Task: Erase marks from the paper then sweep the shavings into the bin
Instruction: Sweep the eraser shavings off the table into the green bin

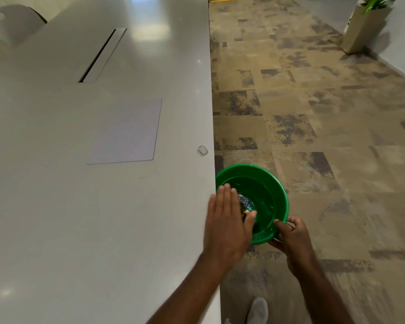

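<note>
Two bare arms reach forward from the bottom of the view. The left hand (227, 228) is flat, palm down, with its fingers straight and close together. They point up and away, and the thumb sticks out to the right. The right hand (290, 237) is lower and to the right. Its fingers are curled, with the thumb on top, holding something by its edge.

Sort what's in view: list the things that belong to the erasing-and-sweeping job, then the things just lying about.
Job:
paper
eraser
green bin
left hand, flat at the table edge
right hand, holding the bin's rim

Lying about:
planter
chair
table slot
</note>
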Tool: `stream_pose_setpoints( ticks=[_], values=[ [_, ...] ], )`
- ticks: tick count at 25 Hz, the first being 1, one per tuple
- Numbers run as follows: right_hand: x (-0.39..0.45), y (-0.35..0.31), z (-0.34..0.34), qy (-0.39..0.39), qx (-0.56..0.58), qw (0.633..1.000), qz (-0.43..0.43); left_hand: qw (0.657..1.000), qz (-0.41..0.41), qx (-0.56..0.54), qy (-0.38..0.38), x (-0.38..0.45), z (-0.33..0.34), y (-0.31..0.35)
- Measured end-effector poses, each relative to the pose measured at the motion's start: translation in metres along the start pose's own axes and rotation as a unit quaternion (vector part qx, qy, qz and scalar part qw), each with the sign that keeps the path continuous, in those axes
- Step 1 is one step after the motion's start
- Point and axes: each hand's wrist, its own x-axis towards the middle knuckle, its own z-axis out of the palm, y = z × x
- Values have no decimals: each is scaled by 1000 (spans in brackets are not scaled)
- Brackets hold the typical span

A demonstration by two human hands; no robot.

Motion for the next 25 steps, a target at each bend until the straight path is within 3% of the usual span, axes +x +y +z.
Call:
stream_pose_setpoints(
  ticks=[3, 6, 10, 14, 16, 20, 25],
  values=[
    [1, -4, 0, -8, -1, 1000, -9, 998, 35, -54, -29, 24, -9, 15],
    [8, -4, -1, -6, 1, 1000, -4, 997, 9, -61, 44, 27, -33, -22],
    [16, 1, -5, 5, -7, 1000, 1, 975, -135, 102, 144, 17, -56, -142],
    [17, 0, -3, 5, -9, 1000, 3, 950, -263, 132, 105, 0, -68, -223],
    [17, 0, -2, 4, -9, 1000, 4, 962, -231, 109, 100, 8, -63, -215],
    [16, 0, -3, 6, -1, 1000, -1, 993, -70, 66, 74, 31, -35, -128],
    [16, 0, -8, 14, -1, 1000, -5, 995, 93, 20, 5, 23, -11, -22]
  ],
)
